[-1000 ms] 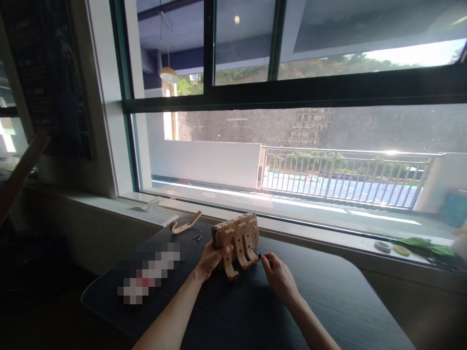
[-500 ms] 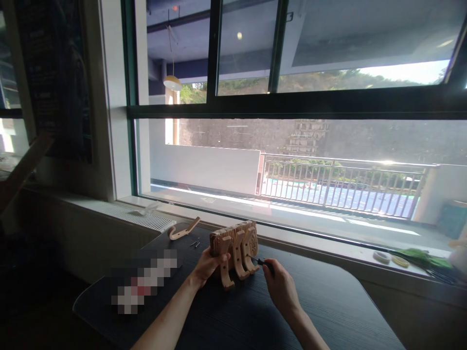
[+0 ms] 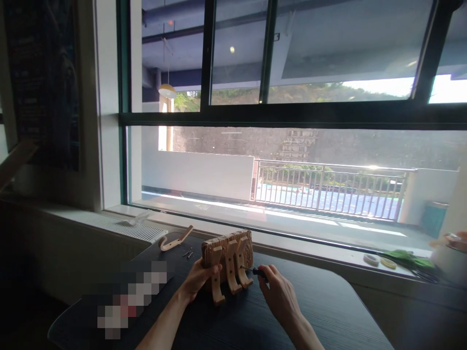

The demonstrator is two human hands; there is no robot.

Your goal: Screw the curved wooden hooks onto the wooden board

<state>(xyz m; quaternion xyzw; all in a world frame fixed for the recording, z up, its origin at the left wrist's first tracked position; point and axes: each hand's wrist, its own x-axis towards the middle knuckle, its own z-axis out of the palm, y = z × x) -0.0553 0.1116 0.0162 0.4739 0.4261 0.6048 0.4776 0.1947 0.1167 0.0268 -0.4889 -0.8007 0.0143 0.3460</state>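
Observation:
My left hand (image 3: 199,278) grips the left end of a block of layered corrugated cardboard (image 3: 226,236), its thumb over the nearest hook. Three curved wooden hooks, a left one (image 3: 216,279), a middle one (image 3: 231,270) and a right one (image 3: 242,265), stand side by side on the block's front. In my right hand (image 3: 279,287) is a screwdriver (image 3: 260,273) with a dark handle. Its thin shaft points left, and the tip meets the right hook near a hole. A loose wooden hook (image 3: 176,242) lies at the table's far left, beside several small screws (image 3: 188,253).
Everything rests on a dark table (image 3: 310,301) by a large window. A blurred-out item (image 3: 131,301) lies at the left. On the sill (image 3: 346,253) at the right are a white tape roll (image 3: 371,260), a yellow tape roll (image 3: 388,263) and something green (image 3: 410,259).
The whole view has shifted, so things sit slightly lower and more to the left. Both hands keep their holds, and the screwdriver stays at the right hook.

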